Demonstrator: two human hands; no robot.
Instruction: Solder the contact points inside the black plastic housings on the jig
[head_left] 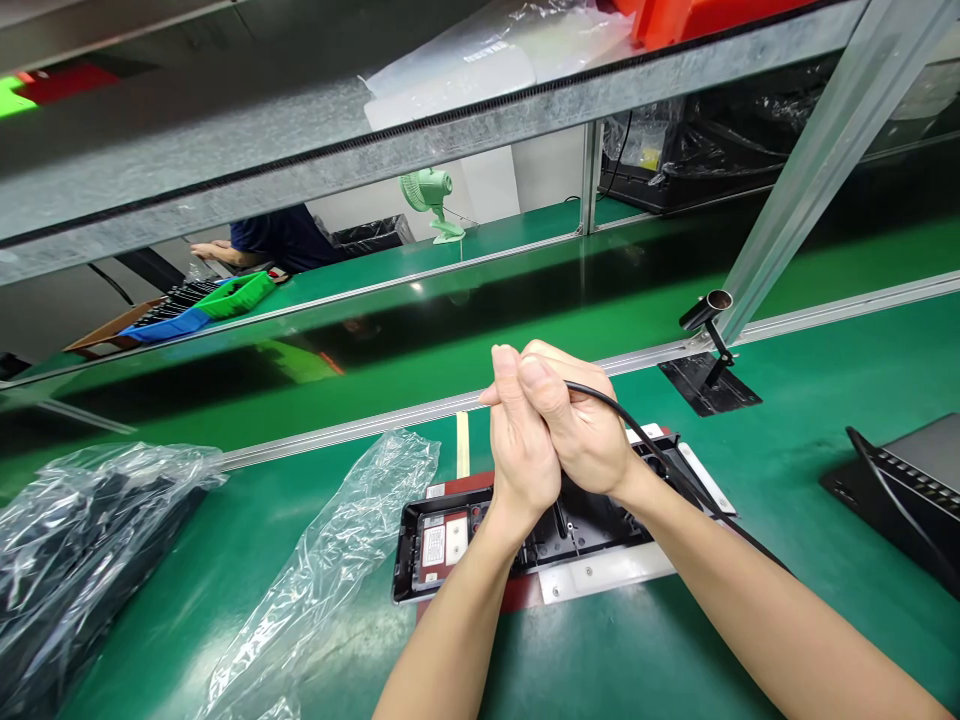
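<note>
My left hand (521, 445) and my right hand (581, 425) are pressed together above the bench, both closed, with their thumbs side by side on top. A black cable (622, 410) comes out of my right hand and runs down to the lower right, over the right forearm's far side. Its other end is hidden inside my hands. Just below them lies a long black plastic housing (405, 550), open side up, with a white label (434, 545) at its left. It rests in a red-brown fixture (520, 595) with white blocks (607, 573). My hands and wrists cover the housing's middle.
A crumpled clear plastic bag (330, 540) lies left of the fixture, beside dark wrapped parts (112, 560). At right are a black tube holder (709, 310) and a black slotted part (900, 490). A metal shelf (450, 145) crosses overhead. Beyond the rail, a person (274, 240) works.
</note>
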